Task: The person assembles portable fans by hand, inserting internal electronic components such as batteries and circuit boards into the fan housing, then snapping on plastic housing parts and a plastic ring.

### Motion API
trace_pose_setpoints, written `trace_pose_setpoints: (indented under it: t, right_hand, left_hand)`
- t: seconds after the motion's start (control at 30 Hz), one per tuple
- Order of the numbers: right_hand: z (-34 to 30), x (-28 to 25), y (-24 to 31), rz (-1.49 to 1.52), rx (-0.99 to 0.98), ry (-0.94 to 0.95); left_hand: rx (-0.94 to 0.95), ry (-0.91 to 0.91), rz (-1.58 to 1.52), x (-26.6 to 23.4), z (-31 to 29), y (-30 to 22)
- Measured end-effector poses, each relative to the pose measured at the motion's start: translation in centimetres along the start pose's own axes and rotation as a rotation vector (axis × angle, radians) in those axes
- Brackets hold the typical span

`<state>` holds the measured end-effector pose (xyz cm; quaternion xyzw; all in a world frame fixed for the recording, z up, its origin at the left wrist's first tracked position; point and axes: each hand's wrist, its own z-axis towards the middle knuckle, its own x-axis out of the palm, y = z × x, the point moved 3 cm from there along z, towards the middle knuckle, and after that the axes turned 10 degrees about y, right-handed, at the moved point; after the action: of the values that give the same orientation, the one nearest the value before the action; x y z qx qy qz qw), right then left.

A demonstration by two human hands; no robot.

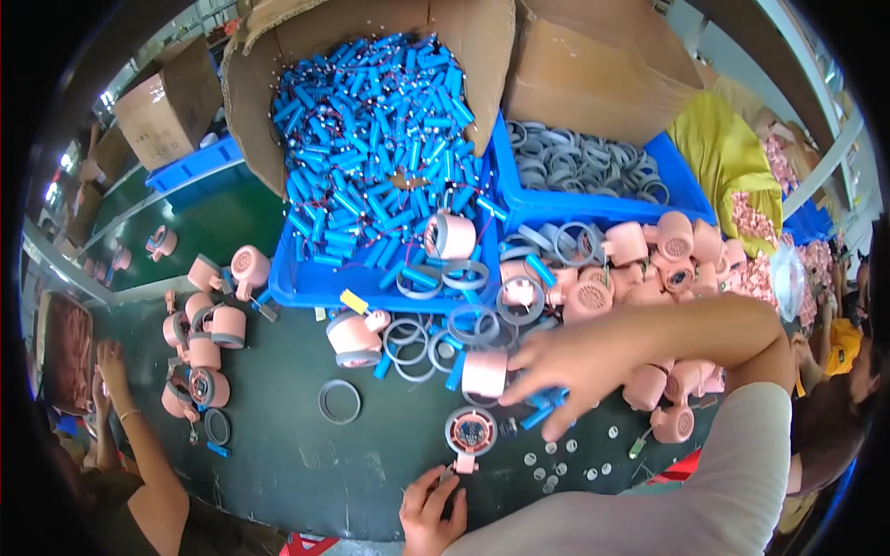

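My left hand is at the table's near edge and pinches the short handle of an open pink fan body with a round circuit board inside. My right hand reaches in from the right, palm down and fingers spread. It hovers over a few blue battery cells on the dark table, with its fingertips touching them. A pink cylindrical fan part stands just left of its fingers. Nothing shows inside this hand.
A cardboard-lined blue bin of blue cells sits at the back, with a blue bin of grey rings beside it. Pink fan housings are piled on the right, and grey rings and small clear discs lie loose. Another person's hand works at the left.
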<state>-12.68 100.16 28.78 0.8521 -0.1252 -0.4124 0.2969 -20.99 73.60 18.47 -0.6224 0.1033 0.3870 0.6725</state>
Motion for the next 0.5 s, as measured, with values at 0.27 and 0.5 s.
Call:
trace_pose_setpoints:
  t: [0.27, 0.5]
  right_hand:
    - [3.9, -22.0, -22.0, -0.232, 0.856, -0.987]
    - [7.0, -20.3, -21.9, -0.214, 0.847, -0.779]
  left_hand:
    - [0.025, -0.032, -0.039, -0.3, 1.1, -0.3]
    - [-0.039, -0.018, -0.045, -1.1, 1.3, -0.5]
